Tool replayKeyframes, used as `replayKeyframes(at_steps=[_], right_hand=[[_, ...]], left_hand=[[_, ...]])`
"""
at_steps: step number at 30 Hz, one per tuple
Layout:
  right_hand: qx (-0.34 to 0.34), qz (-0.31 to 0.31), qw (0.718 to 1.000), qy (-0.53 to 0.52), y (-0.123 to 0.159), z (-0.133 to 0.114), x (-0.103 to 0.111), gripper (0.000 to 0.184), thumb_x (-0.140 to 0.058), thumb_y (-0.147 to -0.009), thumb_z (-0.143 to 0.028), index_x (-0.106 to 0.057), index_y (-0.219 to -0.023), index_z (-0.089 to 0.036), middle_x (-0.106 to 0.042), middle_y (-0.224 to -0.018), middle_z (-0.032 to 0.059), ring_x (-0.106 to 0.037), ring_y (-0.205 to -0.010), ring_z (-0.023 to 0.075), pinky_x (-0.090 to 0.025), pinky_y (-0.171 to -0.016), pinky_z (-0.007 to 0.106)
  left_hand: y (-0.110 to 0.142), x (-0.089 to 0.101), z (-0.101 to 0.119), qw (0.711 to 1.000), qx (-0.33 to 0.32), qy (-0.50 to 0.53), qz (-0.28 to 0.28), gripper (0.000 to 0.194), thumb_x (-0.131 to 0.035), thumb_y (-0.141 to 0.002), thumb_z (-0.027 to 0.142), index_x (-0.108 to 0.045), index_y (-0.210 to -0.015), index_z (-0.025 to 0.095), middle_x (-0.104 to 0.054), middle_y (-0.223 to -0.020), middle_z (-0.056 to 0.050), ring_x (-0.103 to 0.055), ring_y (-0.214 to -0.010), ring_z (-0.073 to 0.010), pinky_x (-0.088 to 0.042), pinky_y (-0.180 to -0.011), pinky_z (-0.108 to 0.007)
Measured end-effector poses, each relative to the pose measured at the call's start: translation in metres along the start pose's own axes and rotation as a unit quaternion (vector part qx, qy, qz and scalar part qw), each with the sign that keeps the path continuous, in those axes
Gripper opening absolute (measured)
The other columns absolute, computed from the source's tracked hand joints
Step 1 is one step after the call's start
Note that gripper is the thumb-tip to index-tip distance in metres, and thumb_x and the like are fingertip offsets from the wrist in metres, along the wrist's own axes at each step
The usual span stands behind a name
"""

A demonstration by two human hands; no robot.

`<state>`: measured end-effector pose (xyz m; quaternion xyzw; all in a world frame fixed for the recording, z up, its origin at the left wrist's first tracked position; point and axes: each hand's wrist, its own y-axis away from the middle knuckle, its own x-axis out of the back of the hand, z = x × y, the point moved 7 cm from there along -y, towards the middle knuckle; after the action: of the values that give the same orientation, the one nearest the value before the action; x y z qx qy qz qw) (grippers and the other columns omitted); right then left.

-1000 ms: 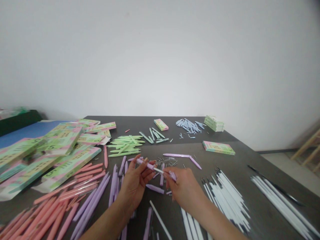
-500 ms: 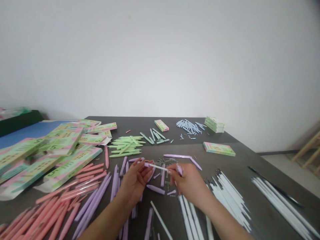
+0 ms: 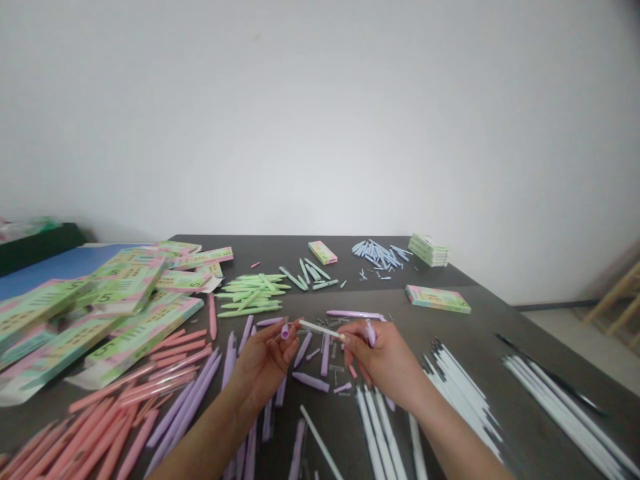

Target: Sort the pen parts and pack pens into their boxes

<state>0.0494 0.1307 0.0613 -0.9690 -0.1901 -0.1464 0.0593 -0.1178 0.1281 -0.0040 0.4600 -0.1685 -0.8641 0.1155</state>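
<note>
My left hand (image 3: 265, 357) is closed on a short purple pen barrel piece (image 3: 285, 330), whose round end faces me. Between the thumb and fingers of my right hand (image 3: 377, 353) is a white pen refill (image 3: 317, 327), pointing left toward my left fingertips. Whether its far end touches them I cannot tell. Another purple pen part (image 3: 371, 333) sticks up from my right hand. Below and between the hands lie purple pen barrels (image 3: 311, 381) and small springs or clear bits (image 3: 336, 369). A longer purple pen barrel (image 3: 353, 313) lies just beyond.
Coral pen barrels (image 3: 90, 433) and flat pen boxes (image 3: 145, 333) cover the left side. Green pen barrels (image 3: 253, 293) and blue pen parts (image 3: 377, 255) lie farther back. White refills (image 3: 463, 393) are bunched at right, near a single box (image 3: 438, 299) and stacked boxes (image 3: 429, 251).
The purple piece in my left hand has come off the refill's end and turned toward me. The refill stays in my right hand, its left end now showing.
</note>
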Motion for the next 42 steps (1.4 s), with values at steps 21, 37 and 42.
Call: replayKeyframes(at_steps=[21, 37, 42], right_hand=[[0.102, 0.029, 0.956, 0.273, 0.014, -0.014, -0.022, 0.025, -0.042, -0.084, -0.017, -0.06, -0.066, -0.018, -0.056, -0.055, -0.0001, -0.045, -0.048, 0.0103, -0.024, -0.047, 0.021], [0.019, 0.029, 0.991, 0.13, -0.004, 0.014, -0.026, 0.034, -0.042, -0.084, -0.023, -0.053, -0.052, -0.016, -0.048, -0.045, -0.0021, -0.045, -0.044, 0.0103, -0.029, -0.043, 0.02], [0.107, 0.045, 0.966, 0.232, 0.008, -0.011, -0.017, 0.024, -0.041, -0.083, -0.015, -0.062, -0.07, -0.019, -0.062, -0.065, 0.0014, -0.053, -0.058, 0.0137, -0.031, -0.053, 0.022]], left_hand=[[0.01, -0.008, -0.008, 0.989, -0.12, -0.082, 0.009, 0.015, -0.053, -0.078, 0.004, -0.049, -0.084, 0.018, -0.07, -0.076, -0.006, -0.069, -0.07, -0.0181, -0.056, -0.057, -0.026], [0.023, -0.016, -0.014, 0.979, -0.172, -0.106, -0.025, 0.016, -0.056, -0.077, 0.009, -0.049, -0.086, 0.019, -0.07, -0.079, -0.006, -0.067, -0.077, -0.019, -0.055, -0.069, -0.033], [0.02, -0.016, -0.02, 0.989, -0.12, -0.088, -0.02, 0.009, -0.054, -0.078, 0.007, -0.053, -0.082, 0.015, -0.07, -0.088, -0.012, -0.068, -0.077, -0.0189, -0.055, -0.071, -0.032]])
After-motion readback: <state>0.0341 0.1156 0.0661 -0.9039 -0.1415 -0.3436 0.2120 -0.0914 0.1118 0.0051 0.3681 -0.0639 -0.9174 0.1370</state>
